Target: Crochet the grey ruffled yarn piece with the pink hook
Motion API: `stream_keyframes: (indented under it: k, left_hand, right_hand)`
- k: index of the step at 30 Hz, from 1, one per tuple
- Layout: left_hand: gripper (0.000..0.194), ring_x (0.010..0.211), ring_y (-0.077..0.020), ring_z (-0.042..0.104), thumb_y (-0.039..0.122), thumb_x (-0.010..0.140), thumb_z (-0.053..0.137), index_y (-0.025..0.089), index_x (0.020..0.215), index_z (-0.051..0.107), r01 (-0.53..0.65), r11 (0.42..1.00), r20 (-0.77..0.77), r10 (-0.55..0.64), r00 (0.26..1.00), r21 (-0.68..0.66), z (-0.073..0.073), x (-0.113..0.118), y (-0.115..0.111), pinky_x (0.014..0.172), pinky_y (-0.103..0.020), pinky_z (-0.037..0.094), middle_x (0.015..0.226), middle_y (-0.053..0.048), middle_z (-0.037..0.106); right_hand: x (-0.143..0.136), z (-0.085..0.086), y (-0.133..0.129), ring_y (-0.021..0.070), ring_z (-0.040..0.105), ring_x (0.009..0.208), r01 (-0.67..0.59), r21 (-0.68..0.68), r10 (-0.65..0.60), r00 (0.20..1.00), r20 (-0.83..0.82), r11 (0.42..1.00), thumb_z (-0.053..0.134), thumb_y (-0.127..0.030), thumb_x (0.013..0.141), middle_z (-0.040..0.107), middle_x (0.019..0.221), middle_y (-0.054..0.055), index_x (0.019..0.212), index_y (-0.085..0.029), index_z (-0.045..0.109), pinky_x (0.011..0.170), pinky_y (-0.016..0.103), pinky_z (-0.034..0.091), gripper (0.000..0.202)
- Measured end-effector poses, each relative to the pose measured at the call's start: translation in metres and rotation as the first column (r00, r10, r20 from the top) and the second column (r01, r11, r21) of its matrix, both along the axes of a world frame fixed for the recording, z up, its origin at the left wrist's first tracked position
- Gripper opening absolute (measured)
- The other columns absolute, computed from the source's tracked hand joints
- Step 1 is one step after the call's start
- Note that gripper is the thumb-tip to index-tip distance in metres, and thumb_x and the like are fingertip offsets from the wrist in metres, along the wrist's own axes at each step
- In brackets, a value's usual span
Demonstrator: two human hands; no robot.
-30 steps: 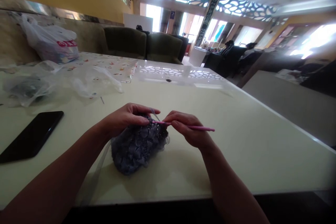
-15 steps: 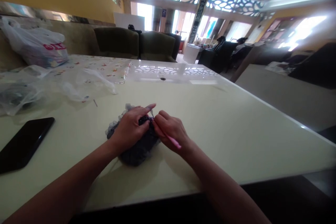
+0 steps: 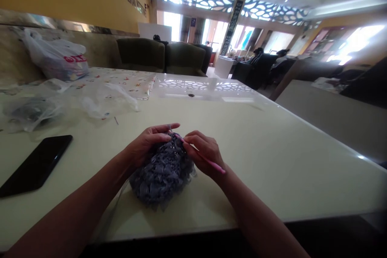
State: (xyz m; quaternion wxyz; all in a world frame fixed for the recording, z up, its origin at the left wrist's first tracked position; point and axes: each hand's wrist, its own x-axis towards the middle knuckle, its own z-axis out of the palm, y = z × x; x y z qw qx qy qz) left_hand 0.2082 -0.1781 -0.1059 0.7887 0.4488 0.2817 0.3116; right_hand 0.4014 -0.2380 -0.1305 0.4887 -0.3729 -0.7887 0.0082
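A dark grey-blue piece of ruffled crochet work [image 3: 161, 173] rests on the pale table in front of me. My left hand [image 3: 151, 141] grips its upper left edge, thumb on the near face and index finger stretched out, with a strand of grey yarn [image 3: 170, 127] at that finger. Between the thumb and fingers of my right hand [image 3: 205, 151] is a pink crochet hook [image 3: 213, 164]. Its handle slants down toward my wrist, and its tip meets the top of the work near my left thumb. Whether the tip sits inside a stitch cannot be made out.
A black phone [image 3: 38, 165] lies at the left. Behind it are a clear plastic bag with dark contents [image 3: 33, 111], another crumpled clear bag [image 3: 109, 98] and a small thin stick [image 3: 116, 120]. A full white carrier bag [image 3: 60, 58] stands by the wall. Armchairs [image 3: 140, 54] border the far edge.
The crochet work has turned, so its ruffled face now shows toward me. My left hand has rolled from over its top to its left side. The hook remains in my right hand.
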Motion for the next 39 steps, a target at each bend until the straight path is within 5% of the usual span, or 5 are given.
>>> stream_keyframes:
  k: [11, 18, 25, 31, 39]
  left_hand:
    - [0.04, 0.083, -0.0177, 0.067, 0.022, 0.074, 0.075, 0.021, 0.114, 0.074, -0.039, 0.958, -0.213, 0.102, 0.972, 0.283, 0.001, -0.008, 0.0, 0.082, -0.029, 0.049, 0.091, -0.005, 0.077]
    - [0.044, 0.096, -0.024, 0.068, 0.029, 0.078, 0.075, 0.021, 0.121, 0.07, 0.097, 0.975, -0.079, -0.083, 0.993, 0.198, -0.009, 0.004, -0.008, 0.091, -0.036, 0.049, 0.106, -0.009, 0.075]
    - [0.043, 0.134, -0.0316, 0.044, 0.054, 0.085, 0.062, 0.024, 0.113, 0.075, 0.099, 0.668, -0.403, 0.318, 0.858, 0.737, -0.006, -0.02, 0.02, 0.118, -0.041, 0.019, 0.131, -0.009, 0.065]
    - [0.09, 0.104, -0.025, 0.065, 0.039, 0.081, 0.073, 0.031, 0.155, 0.022, 0.006, 0.95, -0.052, 0.011, 0.999, 0.311, -0.013, -0.004, -0.006, 0.095, -0.037, 0.047, 0.116, -0.008, 0.069]
    - [0.093, 0.08, -0.0144, 0.063, 0.021, 0.075, 0.078, 0.036, 0.153, 0.029, 0.047, 0.978, -0.1, -0.026, 0.995, 0.205, -0.005, 0.003, -0.017, 0.084, -0.03, 0.045, 0.086, 0.003, 0.068]
  right_hand:
    - [0.021, 0.015, 0.004, 0.0149, 0.06, 0.077, -0.34, -0.433, 0.188, 0.916, -0.355, 0.835, 0.052, -0.026, 0.096, 0.066, 0.08, 0.003, 0.08, -0.017, 0.066, 0.073, 0.029, 0.049, 0.023]
    - [-0.007, -0.004, -0.002, 0.0094, 0.047, 0.058, -0.036, -0.279, -0.059, 0.944, -0.325, 0.96, 0.056, -0.03, 0.092, 0.055, 0.065, -0.002, 0.073, -0.019, 0.057, 0.054, 0.021, 0.04, 0.022]
    - [-0.002, 0.001, -0.001, 0.0092, 0.039, 0.056, -0.008, -0.303, -0.178, 0.794, -0.582, 0.953, 0.057, -0.034, 0.09, 0.044, 0.06, -0.004, 0.07, -0.019, 0.054, 0.05, 0.02, 0.034, 0.026]
    - [-0.018, -0.009, -0.004, 0.0093, 0.042, 0.055, -0.05, -0.305, -0.123, 0.845, -0.521, 0.951, 0.057, -0.033, 0.091, 0.049, 0.061, -0.004, 0.073, -0.019, 0.056, 0.051, 0.02, 0.037, 0.023]
    - [-0.008, -0.009, 0.001, 0.0081, 0.046, 0.057, -0.08, -0.112, 0.07, 0.993, -0.091, 0.99, 0.053, -0.025, 0.095, 0.051, 0.07, -0.002, 0.076, -0.019, 0.058, 0.055, 0.021, 0.038, 0.021]
